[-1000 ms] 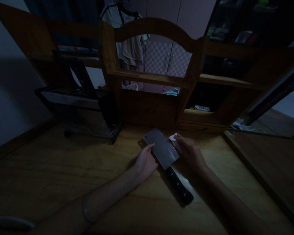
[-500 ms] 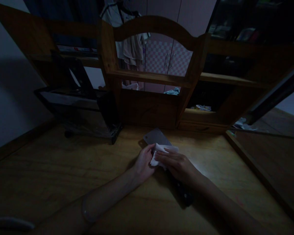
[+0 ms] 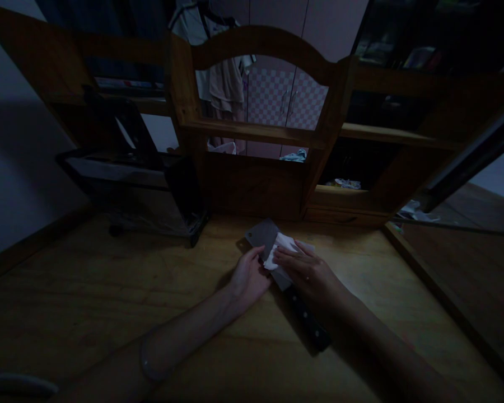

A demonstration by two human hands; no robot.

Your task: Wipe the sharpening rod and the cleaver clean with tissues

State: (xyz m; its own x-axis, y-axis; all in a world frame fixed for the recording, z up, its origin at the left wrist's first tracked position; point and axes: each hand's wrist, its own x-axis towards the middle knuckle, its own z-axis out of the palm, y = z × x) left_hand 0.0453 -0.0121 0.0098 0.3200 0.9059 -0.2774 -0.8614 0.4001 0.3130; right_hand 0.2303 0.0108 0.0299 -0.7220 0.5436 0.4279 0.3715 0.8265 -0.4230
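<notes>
A cleaver (image 3: 261,234) is held at a slant over the wooden surface, its broad metal blade pointing away from me and its black riveted handle (image 3: 309,322) towards me at the right. My left hand (image 3: 248,280) grips the blade's left edge, thumb on top and the other fingers underneath, mostly hidden. On the blade lies a folded white tissue (image 3: 282,244). My right hand (image 3: 306,272) presses the tissue against the metal, fingers together and laid over it. Part of the blade is hidden under the tissue and that hand.
A black-framed rack (image 3: 130,190) with clear sides stands at the back left. Behind the blade rises a wooden shelf unit (image 3: 256,134) with a small drawer (image 3: 344,216). A wooden ledge (image 3: 437,299) borders the right side. A pale curved object (image 3: 21,383) lies at the lower left.
My right hand and the tissue have slid up and to the right across the blade, uncovering metal near the handle. My left hand keeps its hold with little movement.
</notes>
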